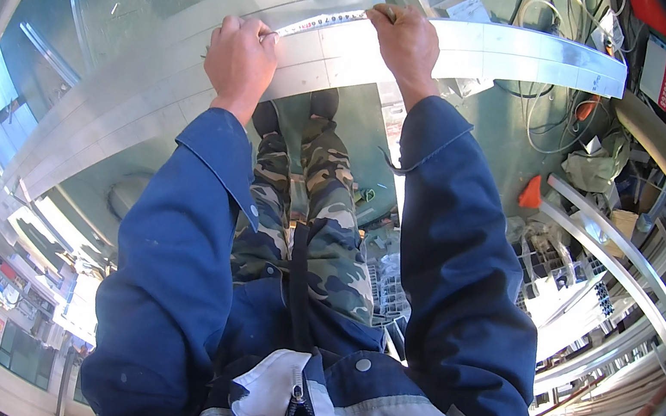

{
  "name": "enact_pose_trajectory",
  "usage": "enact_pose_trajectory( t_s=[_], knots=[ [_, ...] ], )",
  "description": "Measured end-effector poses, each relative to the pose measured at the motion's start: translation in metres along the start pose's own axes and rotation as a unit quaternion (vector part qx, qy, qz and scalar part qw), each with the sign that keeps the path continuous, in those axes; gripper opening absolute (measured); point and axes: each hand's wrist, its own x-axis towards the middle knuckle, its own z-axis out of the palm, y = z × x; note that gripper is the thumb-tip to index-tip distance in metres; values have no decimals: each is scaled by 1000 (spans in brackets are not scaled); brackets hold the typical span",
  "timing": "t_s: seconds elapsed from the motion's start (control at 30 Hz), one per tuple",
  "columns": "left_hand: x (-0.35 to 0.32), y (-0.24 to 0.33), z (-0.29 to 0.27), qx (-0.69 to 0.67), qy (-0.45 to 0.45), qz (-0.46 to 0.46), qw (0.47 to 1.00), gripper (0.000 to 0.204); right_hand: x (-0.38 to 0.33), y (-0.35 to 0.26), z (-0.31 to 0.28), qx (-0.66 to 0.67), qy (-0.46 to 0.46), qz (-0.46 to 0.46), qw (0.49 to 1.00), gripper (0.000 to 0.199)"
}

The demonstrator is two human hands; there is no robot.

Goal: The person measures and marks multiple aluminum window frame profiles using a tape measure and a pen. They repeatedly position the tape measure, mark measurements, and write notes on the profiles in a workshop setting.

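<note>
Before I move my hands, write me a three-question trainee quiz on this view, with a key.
1. What spans the gap between the left hand and the right hand?
2. True or false: the camouflage trousers appear below the long pale panel in the picture.
3. Which colour are both sleeves: A red, B dark blue, or C yellow?

Key:
1. A white measuring strip with dark marks.
2. True.
3. B.

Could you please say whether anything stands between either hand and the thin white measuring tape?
Nothing visible does: the bare left hand and bare right hand hold the tape, stretched along the long white panel.
</note>
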Motion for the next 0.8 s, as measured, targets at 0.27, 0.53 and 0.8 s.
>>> enact_pose_trajectory(
  t_s=[0.27,0.53,0.8],
  knots=[
    [2,-4,1,9,8,12,1000,9,2,-1,-1,9,-19,21,1000,22],
    [7,-3,-1,2,1,22,1000,5,4,7,0,2,-1,-14,1000,24],
    [16,-2,-4,32,-36,24,999,7,9,11,-7,-14,-43,-10,999,29]
  ],
)
